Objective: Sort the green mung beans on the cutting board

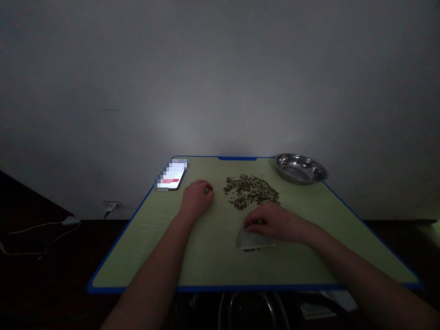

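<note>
A heap of small dark seeds or beans lies on the green table, towards its far side. My left hand rests on the table just left of the heap, fingers curled into a loose fist. My right hand lies palm down in front of the heap, its curled fingers resting on the top edge of a small flat grey piece, which has a few seeds beside it.
A lit phone lies at the far left corner. An empty steel bowl stands at the far right corner. The table has a blue rim and stands against a pale wall. Cables lie on the dark floor at left.
</note>
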`<act>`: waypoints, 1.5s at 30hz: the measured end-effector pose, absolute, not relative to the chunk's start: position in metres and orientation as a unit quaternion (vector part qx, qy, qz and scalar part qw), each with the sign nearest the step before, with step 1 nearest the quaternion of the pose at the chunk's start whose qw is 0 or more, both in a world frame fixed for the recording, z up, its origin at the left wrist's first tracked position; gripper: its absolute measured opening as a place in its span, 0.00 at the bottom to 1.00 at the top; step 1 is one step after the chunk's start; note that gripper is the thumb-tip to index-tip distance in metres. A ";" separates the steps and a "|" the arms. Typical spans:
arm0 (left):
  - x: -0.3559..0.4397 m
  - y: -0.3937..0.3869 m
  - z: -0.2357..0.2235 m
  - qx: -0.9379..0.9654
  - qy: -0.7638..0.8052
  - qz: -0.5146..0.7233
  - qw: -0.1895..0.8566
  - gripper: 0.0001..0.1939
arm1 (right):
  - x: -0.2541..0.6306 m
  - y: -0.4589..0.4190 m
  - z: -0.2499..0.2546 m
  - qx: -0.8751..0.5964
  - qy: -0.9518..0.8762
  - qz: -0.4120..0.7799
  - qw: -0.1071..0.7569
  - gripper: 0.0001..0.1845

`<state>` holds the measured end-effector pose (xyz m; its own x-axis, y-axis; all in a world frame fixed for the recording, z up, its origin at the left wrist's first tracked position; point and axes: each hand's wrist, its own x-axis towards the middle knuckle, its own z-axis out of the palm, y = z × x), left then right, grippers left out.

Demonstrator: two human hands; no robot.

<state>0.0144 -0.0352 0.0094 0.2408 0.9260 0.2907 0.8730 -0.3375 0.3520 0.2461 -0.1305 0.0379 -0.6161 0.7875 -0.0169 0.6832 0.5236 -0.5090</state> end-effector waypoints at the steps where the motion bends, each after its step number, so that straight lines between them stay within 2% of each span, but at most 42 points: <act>1: 0.015 -0.035 0.009 0.785 0.573 0.227 0.059 0.12 | 0.245 -0.134 0.038 -0.420 -0.867 0.247 0.107 0.10; 26: 0.016 -0.035 0.011 0.783 0.577 0.223 0.061 0.12 | 0.240 -0.182 0.041 -0.454 -0.819 0.336 0.096 0.09; 37: 0.016 -0.036 0.012 0.784 0.575 0.223 0.063 0.13 | 0.243 -0.191 0.056 -0.473 -0.810 0.329 0.108 0.08; 41: 0.015 -0.034 0.012 0.786 0.573 0.224 0.063 0.12 | 0.271 -0.183 0.067 -0.519 -0.790 0.284 0.161 0.09; 45: 0.014 -0.032 0.011 0.787 0.572 0.221 0.062 0.13 | 0.335 -0.166 0.066 -0.614 -0.714 0.218 0.256 0.18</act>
